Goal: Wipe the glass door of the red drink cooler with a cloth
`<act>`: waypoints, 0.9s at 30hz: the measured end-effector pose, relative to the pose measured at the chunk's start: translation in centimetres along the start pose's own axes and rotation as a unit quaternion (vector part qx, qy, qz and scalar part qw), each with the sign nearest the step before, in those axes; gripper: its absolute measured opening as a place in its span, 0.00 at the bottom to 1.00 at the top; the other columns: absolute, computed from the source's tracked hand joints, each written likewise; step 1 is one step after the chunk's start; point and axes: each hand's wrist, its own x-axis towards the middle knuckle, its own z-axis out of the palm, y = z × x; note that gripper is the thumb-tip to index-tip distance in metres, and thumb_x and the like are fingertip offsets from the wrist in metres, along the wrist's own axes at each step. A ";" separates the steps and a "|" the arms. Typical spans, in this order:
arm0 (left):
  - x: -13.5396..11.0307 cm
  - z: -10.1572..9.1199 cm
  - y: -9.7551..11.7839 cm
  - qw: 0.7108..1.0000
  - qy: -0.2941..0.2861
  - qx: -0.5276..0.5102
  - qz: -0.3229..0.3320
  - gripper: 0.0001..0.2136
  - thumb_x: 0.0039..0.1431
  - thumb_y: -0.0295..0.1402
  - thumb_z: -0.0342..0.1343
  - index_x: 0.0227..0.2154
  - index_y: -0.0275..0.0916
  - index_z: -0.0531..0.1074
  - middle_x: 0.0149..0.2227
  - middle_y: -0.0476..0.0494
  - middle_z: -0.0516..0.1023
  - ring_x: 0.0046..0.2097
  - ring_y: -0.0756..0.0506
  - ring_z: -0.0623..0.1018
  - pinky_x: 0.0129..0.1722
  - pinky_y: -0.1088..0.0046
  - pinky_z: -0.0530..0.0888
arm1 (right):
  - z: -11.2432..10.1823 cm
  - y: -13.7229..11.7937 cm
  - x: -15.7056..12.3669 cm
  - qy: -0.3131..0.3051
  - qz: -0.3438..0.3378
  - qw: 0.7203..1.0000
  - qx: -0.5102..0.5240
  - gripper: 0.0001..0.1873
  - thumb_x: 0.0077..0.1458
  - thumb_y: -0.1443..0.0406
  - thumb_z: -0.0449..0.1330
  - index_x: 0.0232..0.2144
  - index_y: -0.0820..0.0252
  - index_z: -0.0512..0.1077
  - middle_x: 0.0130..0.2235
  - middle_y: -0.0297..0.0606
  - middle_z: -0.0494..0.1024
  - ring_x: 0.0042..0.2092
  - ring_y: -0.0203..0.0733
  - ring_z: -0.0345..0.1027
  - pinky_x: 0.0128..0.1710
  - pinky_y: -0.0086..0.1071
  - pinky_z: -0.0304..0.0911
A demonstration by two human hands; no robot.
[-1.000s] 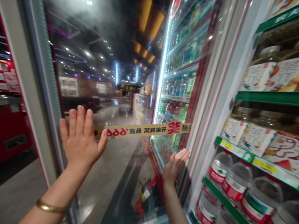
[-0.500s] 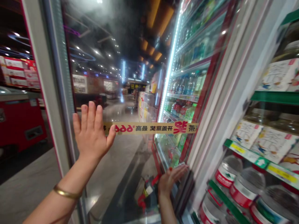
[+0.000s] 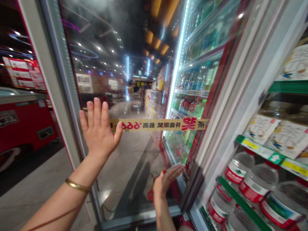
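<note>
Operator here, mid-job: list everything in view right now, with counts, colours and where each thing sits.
glass cooler door: one, clear with grey frame, centre
printed paper strip: one, yellow with red characters, across the door
plastic drink bottles: many, mixed colours, on lit shelves behind glass, right of centre
clear plastic water bottles: at least five, red labels, lower right
white fruit-printed cartons: at least three, on the shelf above the water
red store cabinet: one, red, far left
gold bangle: one, gold, on the left wrist
left hand: one, open, flat against the door
right hand: one, open, near the door's lower edge
</note>
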 end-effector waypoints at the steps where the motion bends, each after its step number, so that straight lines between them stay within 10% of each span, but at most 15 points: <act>1: 0.0 -0.1 0.0 1.000 -0.008 0.000 -0.003 0.42 0.71 0.45 0.57 0.80 0.42 0.42 0.83 0.42 0.40 0.83 0.33 0.42 0.81 0.35 0.40 | 0.5 -2.2 -0.9 -0.001 -0.026 1.000 0.004 0.47 0.71 0.44 0.48 0.80 0.66 0.47 0.73 0.66 0.65 0.76 0.73 0.54 0.71 0.72 0.56; 6: 0.0 0.1 -0.3 1.000 -0.005 0.002 -0.008 0.42 0.71 0.46 0.57 0.79 0.40 0.45 0.82 0.37 0.43 0.83 0.33 0.42 0.81 0.36 0.40 | -1.6 -7.2 -1.5 0.038 -0.170 0.985 -0.006 0.46 0.70 0.45 0.52 0.81 0.50 0.43 0.70 0.48 0.73 0.72 0.61 0.65 0.69 0.56 0.67; 9: -0.1 0.5 -0.3 0.999 0.020 0.032 0.010 0.42 0.71 0.45 0.56 0.80 0.40 0.44 0.82 0.34 0.45 0.83 0.36 0.44 0.81 0.40 0.43 | -5.7 -3.2 6.3 0.117 -0.084 0.989 -0.017 0.45 0.74 0.54 0.44 0.80 0.67 0.26 0.78 0.66 0.53 0.79 0.70 0.48 0.73 0.71 0.54; 13: 0.0 0.9 -0.1 0.998 0.045 0.041 0.018 0.42 0.71 0.44 0.57 0.80 0.44 0.42 0.81 0.37 0.48 0.82 0.39 0.47 0.82 0.48 0.44 | -8.7 -2.8 18.3 0.159 -0.050 0.986 -0.003 0.43 0.75 0.54 0.40 0.80 0.66 0.27 0.82 0.61 0.34 0.82 0.70 0.30 0.74 0.78 0.43; 16: -0.1 0.8 -0.4 0.998 0.061 0.013 0.012 0.40 0.72 0.40 0.55 0.80 0.45 0.41 0.81 0.38 0.50 0.82 0.40 0.48 0.82 0.50 0.45 | -8.6 -7.4 19.6 0.033 -0.256 0.966 0.010 0.45 0.73 0.50 0.50 0.81 0.61 0.39 0.81 0.50 0.47 0.82 0.62 0.37 0.78 0.66 0.47; 20: -2.3 0.4 -0.8 0.998 0.063 -0.027 0.002 0.38 0.74 0.34 0.49 0.80 0.41 0.38 0.81 0.35 0.48 0.82 0.40 0.49 0.81 0.48 0.50 | -9.0 -12.7 19.7 -0.139 -0.543 0.826 0.058 0.40 0.72 0.48 0.56 0.78 0.52 0.54 0.73 0.33 0.70 0.77 0.41 0.56 0.78 0.39 0.51; 27: -11.9 0.2 0.6 0.996 -0.024 -0.053 -0.063 0.38 0.74 0.39 0.46 0.80 0.39 0.37 0.81 0.33 0.47 0.82 0.38 0.46 0.80 0.41 0.53 | -13.7 -23.1 35.4 0.037 -0.396 0.918 0.011 0.40 0.77 0.54 0.49 0.79 0.67 0.43 0.82 0.51 0.44 0.82 0.60 0.31 0.79 0.68 0.37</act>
